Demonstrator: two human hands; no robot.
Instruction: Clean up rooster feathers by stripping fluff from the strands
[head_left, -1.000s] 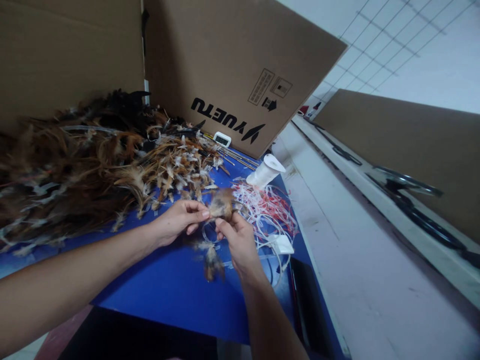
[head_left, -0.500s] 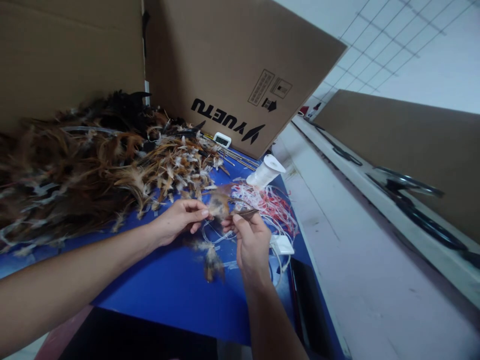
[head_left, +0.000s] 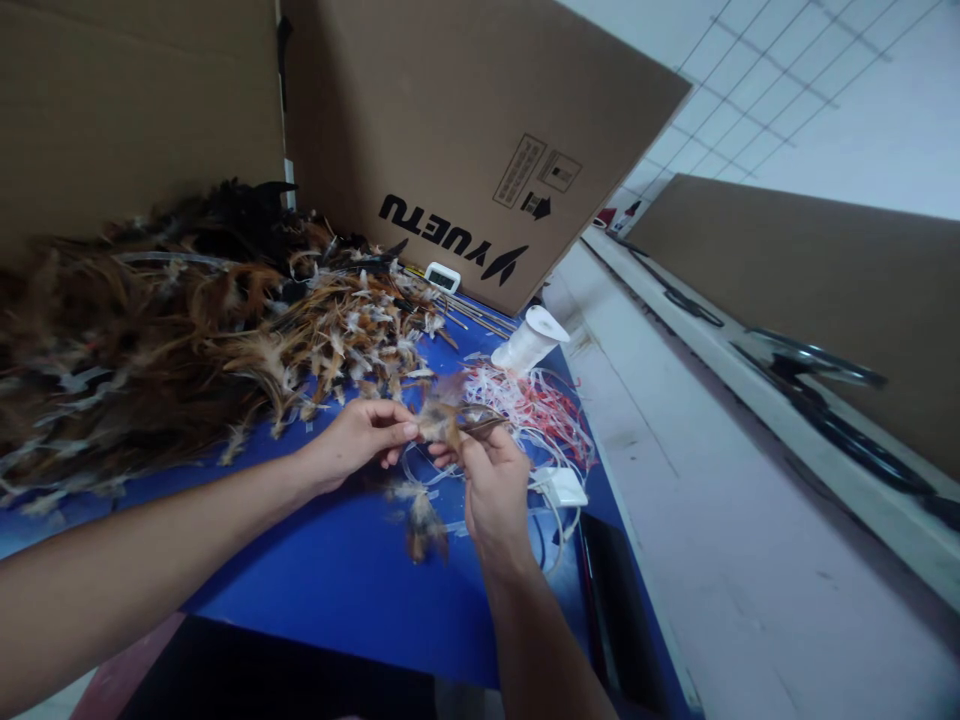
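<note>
My left hand point(head_left: 367, 437) pinches the pale base of a small bunch of brown feathers point(head_left: 441, 422) between thumb and forefinger. My right hand point(head_left: 491, 475) is closed on the other side of the bunch, with darker feather tips showing above its fingers. A thin clear strip loops below the hands. Under them hangs or lies a second small feather tuft point(head_left: 425, 525), brown and grey, slightly blurred. To the left a large heap of brown and white feathers point(head_left: 225, 330) spreads over the blue table point(head_left: 337, 590).
A white spool point(head_left: 531, 340) stands behind a tangle of red and white strips point(head_left: 536, 410). A white adapter point(head_left: 564, 487) with cable lies at the right. Behind are thin sticks, a small digital display point(head_left: 442, 278) and a cardboard box point(head_left: 465, 130).
My right hand has shifted slightly left, closer to my left hand, and its fingers now reach further onto the feather bunch. The left hand has barely moved.
</note>
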